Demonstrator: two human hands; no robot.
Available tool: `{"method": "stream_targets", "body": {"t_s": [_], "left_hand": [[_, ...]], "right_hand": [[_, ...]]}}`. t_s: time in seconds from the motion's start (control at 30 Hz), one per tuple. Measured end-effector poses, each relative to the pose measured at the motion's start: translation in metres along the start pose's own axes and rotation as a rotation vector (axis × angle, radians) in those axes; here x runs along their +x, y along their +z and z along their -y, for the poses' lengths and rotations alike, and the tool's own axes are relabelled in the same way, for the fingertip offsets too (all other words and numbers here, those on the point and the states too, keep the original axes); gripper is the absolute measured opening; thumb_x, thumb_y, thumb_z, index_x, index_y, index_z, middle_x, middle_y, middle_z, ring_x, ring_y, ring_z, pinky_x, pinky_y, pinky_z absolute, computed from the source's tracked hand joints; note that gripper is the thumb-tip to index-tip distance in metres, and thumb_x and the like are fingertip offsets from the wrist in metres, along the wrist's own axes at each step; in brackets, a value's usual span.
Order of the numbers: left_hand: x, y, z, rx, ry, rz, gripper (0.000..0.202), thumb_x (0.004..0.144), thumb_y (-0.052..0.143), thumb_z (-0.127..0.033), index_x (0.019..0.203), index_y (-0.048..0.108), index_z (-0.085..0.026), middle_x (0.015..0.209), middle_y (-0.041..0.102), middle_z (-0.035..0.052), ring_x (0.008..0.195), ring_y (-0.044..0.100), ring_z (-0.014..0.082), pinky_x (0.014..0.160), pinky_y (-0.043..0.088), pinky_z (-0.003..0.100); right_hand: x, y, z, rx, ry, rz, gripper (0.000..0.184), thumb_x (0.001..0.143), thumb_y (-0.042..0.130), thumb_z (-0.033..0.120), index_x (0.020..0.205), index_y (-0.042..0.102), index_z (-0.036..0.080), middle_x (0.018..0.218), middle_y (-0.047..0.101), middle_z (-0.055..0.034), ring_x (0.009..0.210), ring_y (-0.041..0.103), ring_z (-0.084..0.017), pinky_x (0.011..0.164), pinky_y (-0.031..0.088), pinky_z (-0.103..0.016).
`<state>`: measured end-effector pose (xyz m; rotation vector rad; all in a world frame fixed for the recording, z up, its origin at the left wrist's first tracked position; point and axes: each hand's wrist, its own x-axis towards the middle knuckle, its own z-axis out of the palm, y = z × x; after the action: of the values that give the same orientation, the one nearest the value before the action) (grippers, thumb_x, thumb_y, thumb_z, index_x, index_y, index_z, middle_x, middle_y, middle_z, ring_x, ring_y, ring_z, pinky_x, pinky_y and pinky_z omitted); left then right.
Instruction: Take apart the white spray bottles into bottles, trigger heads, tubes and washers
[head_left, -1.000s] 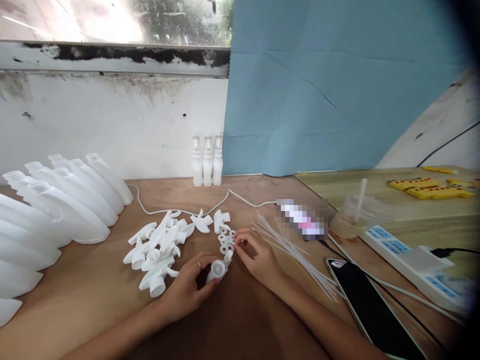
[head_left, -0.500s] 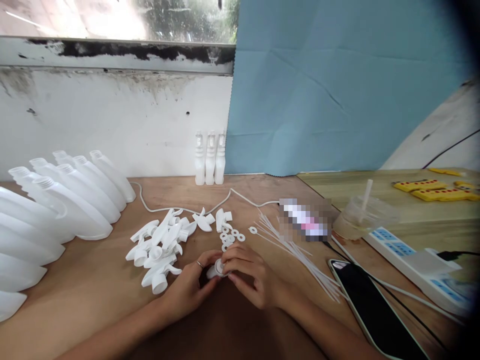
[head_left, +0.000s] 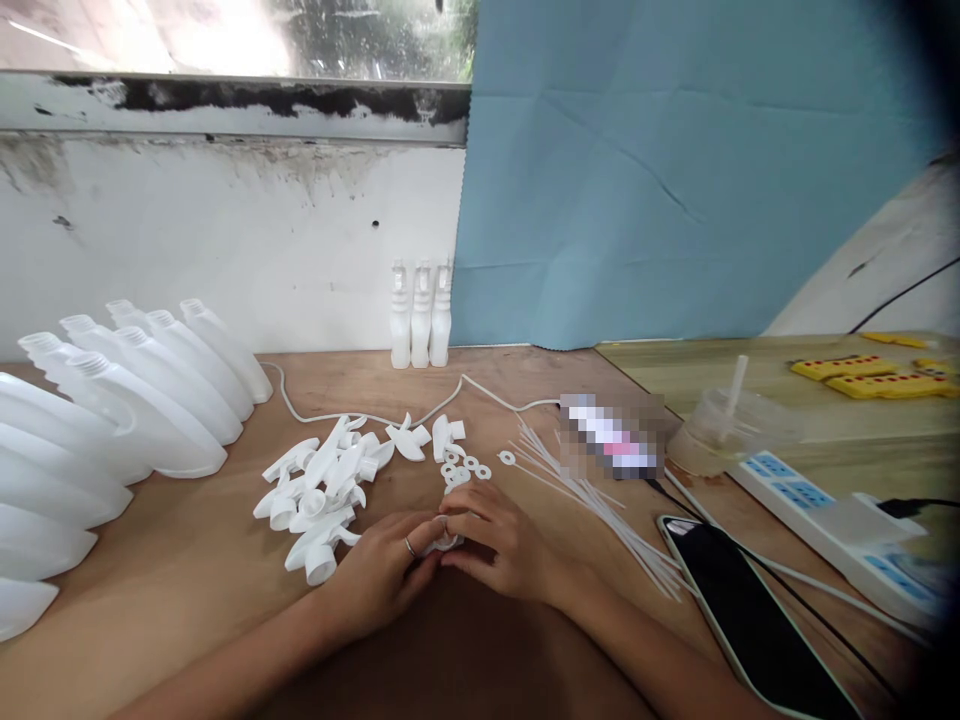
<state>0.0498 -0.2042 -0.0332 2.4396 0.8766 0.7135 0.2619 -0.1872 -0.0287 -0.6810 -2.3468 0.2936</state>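
Both my hands meet low on the wooden table, closed around one white spray-trigger head that is mostly hidden between the fingers. My left hand, a ring on one finger, grips it from the left. My right hand covers it from the right and above. Just beyond the fingers lie several small white washers. A heap of white trigger heads sits to the left. A fan of thin white dip tubes lies to the right.
White bottles lie in rows at the left. Three assembled small bottles stand against the wall. A white cable crosses the table. To the right are a phone, a plastic cup with a straw and a power strip.
My right hand left the washers and came down onto the trigger head in my left hand. Both hands now close over it, hiding it more than before.
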Motion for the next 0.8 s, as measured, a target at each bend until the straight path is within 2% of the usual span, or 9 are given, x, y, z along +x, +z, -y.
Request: {"method": "stream_targets", "body": {"t_s": [0.2,0.53,0.67,0.8], "left_hand": [[-0.003,0.001,0.008,0.192,0.097,-0.064,0.03,0.092,0.046,-0.019,0.121,0.047,-0.022,0.112,0.063,0.0081,0.099,0.061,0.0202,0.085,0.05,0.034],[-0.003,0.001,0.01,0.185,0.113,-0.066,0.039,0.089,0.054,-0.025,0.127,0.044,-0.023,0.113,0.064,0.0088,0.099,0.061,0.0213,0.084,0.051,0.035],[-0.004,0.004,0.015,0.18,0.119,-0.101,0.028,0.093,0.047,-0.024,0.122,0.048,-0.024,0.106,0.066,0.0067,0.094,0.064,0.0183,0.081,0.051,0.031],[-0.005,0.006,0.015,0.163,0.098,-0.113,0.02,0.094,0.048,-0.025,0.114,0.05,-0.024,0.101,0.068,0.0044,0.09,0.065,0.0169,0.079,0.052,0.029]], "right_hand": [[0.0,0.003,-0.001,0.013,-0.012,-0.026,0.01,0.089,0.057,0.023,0.099,0.06,0.02,0.093,0.067,-0.0061,0.085,0.061,-0.018,0.079,0.048,-0.034],[-0.003,0.003,-0.003,0.021,0.006,-0.023,0.015,0.088,0.058,0.021,0.102,0.059,0.02,0.094,0.067,-0.0067,0.086,0.062,-0.018,0.08,0.048,-0.033],[-0.003,0.003,-0.003,0.007,0.021,0.029,0.02,0.086,0.061,0.021,0.106,0.059,0.021,0.098,0.067,-0.0065,0.09,0.062,-0.018,0.085,0.048,-0.034],[-0.003,0.004,-0.002,0.0,-0.002,-0.01,0.02,0.087,0.06,0.02,0.107,0.06,0.021,0.097,0.068,-0.0062,0.089,0.063,-0.018,0.083,0.049,-0.033]]}}
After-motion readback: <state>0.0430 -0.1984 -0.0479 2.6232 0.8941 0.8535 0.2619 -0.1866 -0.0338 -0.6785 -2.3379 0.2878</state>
